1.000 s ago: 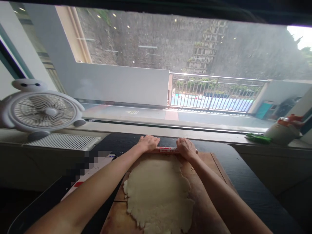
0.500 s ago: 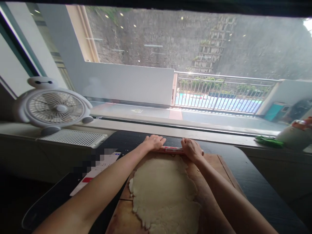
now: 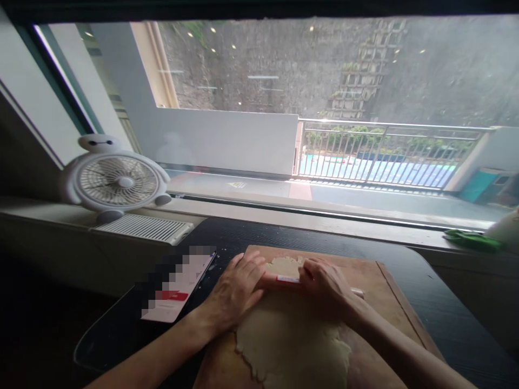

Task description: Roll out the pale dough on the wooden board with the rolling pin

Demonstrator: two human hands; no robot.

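A flat, ragged sheet of pale dough (image 3: 290, 340) lies on a wooden board (image 3: 385, 292) on a dark table. A thin rolling pin (image 3: 288, 280) with a red and white label lies across the dough. My left hand (image 3: 237, 292) presses on the pin's left end with fingers curled over it. My right hand (image 3: 326, 286) presses on the right part, and the pin's tip sticks out past it. A small edge of dough shows beyond the pin.
A phone (image 3: 178, 289) lies on the dark table (image 3: 458, 324) left of the board. A white fan (image 3: 117, 181) and a white slatted grille (image 3: 144, 229) stand on the window ledge at the left. A green object (image 3: 470, 240) lies on the ledge at far right.
Both hands have drawn the rolling pin back from the board's far edge toward me, over the dough. The view has shifted, so the fan sits further right.
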